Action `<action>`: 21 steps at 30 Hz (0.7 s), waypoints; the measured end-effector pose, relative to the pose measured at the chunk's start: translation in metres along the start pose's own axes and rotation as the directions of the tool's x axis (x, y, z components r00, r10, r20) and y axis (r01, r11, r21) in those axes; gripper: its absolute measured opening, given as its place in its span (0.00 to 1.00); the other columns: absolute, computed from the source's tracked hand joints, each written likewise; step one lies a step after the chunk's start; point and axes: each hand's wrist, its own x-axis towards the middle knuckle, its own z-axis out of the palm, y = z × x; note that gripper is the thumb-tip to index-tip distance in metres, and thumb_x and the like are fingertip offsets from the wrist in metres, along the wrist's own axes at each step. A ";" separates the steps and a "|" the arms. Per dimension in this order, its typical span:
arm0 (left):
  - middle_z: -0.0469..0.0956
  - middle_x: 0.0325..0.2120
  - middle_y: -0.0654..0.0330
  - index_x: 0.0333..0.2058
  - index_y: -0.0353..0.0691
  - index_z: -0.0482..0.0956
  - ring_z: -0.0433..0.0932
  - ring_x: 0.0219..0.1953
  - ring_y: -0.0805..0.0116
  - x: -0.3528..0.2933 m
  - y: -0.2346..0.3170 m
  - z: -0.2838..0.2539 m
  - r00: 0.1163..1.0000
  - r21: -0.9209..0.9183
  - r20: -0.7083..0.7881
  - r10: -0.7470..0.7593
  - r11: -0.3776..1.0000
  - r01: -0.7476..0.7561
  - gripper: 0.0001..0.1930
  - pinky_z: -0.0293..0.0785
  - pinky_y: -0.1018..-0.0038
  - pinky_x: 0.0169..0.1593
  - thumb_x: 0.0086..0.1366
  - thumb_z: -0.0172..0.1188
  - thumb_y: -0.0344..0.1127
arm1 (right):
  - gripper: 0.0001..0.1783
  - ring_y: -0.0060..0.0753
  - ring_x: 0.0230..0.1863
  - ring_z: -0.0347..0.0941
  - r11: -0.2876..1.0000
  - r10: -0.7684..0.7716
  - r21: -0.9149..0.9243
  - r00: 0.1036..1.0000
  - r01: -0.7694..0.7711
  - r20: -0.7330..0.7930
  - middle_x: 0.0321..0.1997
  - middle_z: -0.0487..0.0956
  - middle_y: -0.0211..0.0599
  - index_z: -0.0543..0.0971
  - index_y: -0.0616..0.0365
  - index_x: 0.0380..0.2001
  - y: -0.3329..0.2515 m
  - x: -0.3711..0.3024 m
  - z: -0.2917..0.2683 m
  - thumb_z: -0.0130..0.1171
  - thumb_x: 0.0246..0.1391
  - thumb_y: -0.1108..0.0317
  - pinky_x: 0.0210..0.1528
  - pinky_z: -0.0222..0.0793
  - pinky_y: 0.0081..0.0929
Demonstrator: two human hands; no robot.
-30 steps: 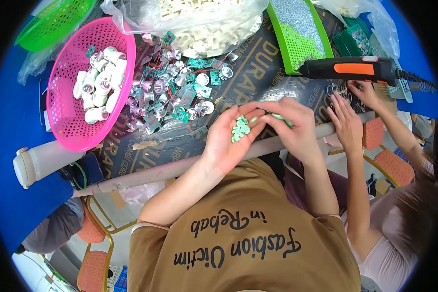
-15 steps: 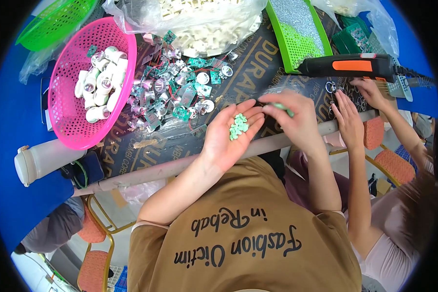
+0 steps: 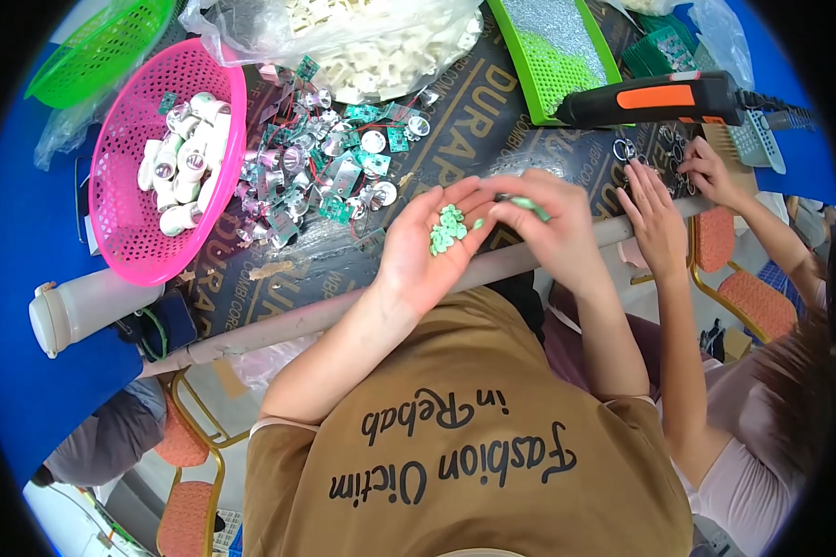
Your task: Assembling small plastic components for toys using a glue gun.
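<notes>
Hold the left hand [image 3: 416,258] palm up, level and slightly cupped, as a steady bed under the small pale-green pieces [image 3: 448,229] heaped at the finger roots. Grip the slim light-green tool [image 3: 531,207] lightly in the right hand [image 3: 561,230], pinched narrow between thumb and fingers, close to the left fingertips. Cannot tell, through the blur, the exact kind of tool or anything caught at its tip. Spread the heap thin for easy handling; mind the lone pale-green piece [image 3: 477,224] at the left fingers, near the right thumb and probably easiest to drop. By count: heaped pieces, perhaps a dozen or more, too overlapped for certainty; slim tool, one; pink basket [image 3: 132,246], one, with roughly ten white housings [image 3: 193,162] inside; wired circuit boards and reflectors [image 3: 344,176], dozens in one tangled pile; lime-green tray [image 3: 513,60], one; corded black-and-orange tool [image 3: 655,97], one, over the tray's near corner; co-worker's hands [image 3: 658,223], two, beside several metal rings [image 3: 624,148].
</notes>
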 end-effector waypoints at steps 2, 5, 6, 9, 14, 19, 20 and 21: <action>0.71 0.44 0.43 0.47 0.25 0.68 0.70 0.51 0.55 0.000 0.000 0.003 0.999 0.018 -0.050 -0.018 1.000 0.019 0.19 0.65 0.63 0.59 0.68 0.40 0.37 | 0.11 0.34 0.33 0.75 0.999 -0.036 -0.047 0.984 0.028 -0.173 0.29 0.78 0.40 0.79 0.60 0.35 0.020 -0.010 -0.013 0.62 0.44 0.73 0.38 0.68 0.26; 0.72 0.43 0.44 0.47 0.24 0.68 0.70 0.49 0.56 -0.003 0.002 0.002 0.999 -0.019 -0.053 -0.005 1.000 0.004 0.19 0.66 0.64 0.58 0.68 0.42 0.36 | 0.10 0.40 0.29 0.75 0.932 0.099 -0.345 0.994 -0.109 -0.047 0.27 0.77 0.40 0.79 0.56 0.32 0.028 -0.039 -0.028 0.64 0.43 0.69 0.31 0.68 0.30; 0.72 0.44 0.43 0.48 0.25 0.68 0.71 0.49 0.55 -0.002 0.002 0.001 0.999 -0.027 -0.045 -0.011 1.000 0.010 0.18 0.67 0.64 0.58 0.68 0.42 0.36 | 0.08 0.41 0.27 0.74 0.914 0.075 -0.397 0.996 -0.086 -0.044 0.25 0.75 0.38 0.79 0.55 0.30 0.031 -0.045 -0.023 0.64 0.42 0.69 0.29 0.68 0.33; 0.74 0.42 0.45 0.46 0.27 0.70 0.73 0.46 0.56 0.004 0.000 -0.010 0.999 -0.044 0.006 -0.042 0.998 0.042 0.17 0.69 0.65 0.55 0.67 0.43 0.35 | 0.03 0.43 0.26 0.73 0.889 0.026 -0.454 0.996 -0.060 -0.079 0.23 0.74 0.36 0.78 0.53 0.26 0.037 -0.051 -0.011 0.62 0.43 0.71 0.27 0.67 0.34; 0.75 0.37 0.50 0.42 0.29 0.72 0.74 0.40 0.60 -0.001 -0.002 -0.010 0.996 0.119 -0.093 -0.013 0.993 0.024 0.15 0.73 0.67 0.48 0.67 0.43 0.36 | 0.04 0.39 0.25 0.73 0.989 -0.015 -0.146 0.982 -0.013 -0.189 0.22 0.75 0.38 0.79 0.57 0.26 0.025 -0.040 0.003 0.62 0.44 0.74 0.26 0.67 0.31; 0.76 0.32 0.55 0.33 0.35 0.72 0.76 0.35 0.65 0.002 -0.010 -0.009 0.975 -0.009 -0.053 -0.214 0.977 0.214 0.11 0.75 0.69 0.41 0.67 0.46 0.37 | 0.06 0.32 0.20 0.70 0.950 -0.216 -0.256 0.968 0.179 -0.126 0.19 0.73 0.35 0.81 0.56 0.29 -0.011 -0.018 0.006 0.64 0.43 0.75 0.22 0.64 0.26; 0.72 0.24 0.60 0.28 0.40 0.71 0.72 0.24 0.70 -0.005 -0.010 0.015 0.955 0.176 -0.231 -0.184 0.958 0.227 0.13 0.70 0.78 0.25 0.67 0.48 0.42 | 0.06 0.32 0.20 0.70 0.970 -0.200 -0.181 0.959 0.164 -0.201 0.20 0.74 0.35 0.81 0.57 0.29 -0.009 -0.014 0.004 0.63 0.43 0.76 0.22 0.64 0.25; 0.68 0.21 0.62 0.25 0.42 0.69 0.68 0.21 0.74 -0.001 0.001 0.007 0.935 0.136 -0.107 -0.338 0.927 0.351 0.14 0.63 0.81 0.20 0.67 0.49 0.43 | 0.06 0.31 0.20 0.70 0.983 -0.176 -0.101 0.946 0.154 -0.273 0.21 0.75 0.36 0.81 0.58 0.29 -0.005 -0.011 0.000 0.63 0.44 0.76 0.22 0.63 0.25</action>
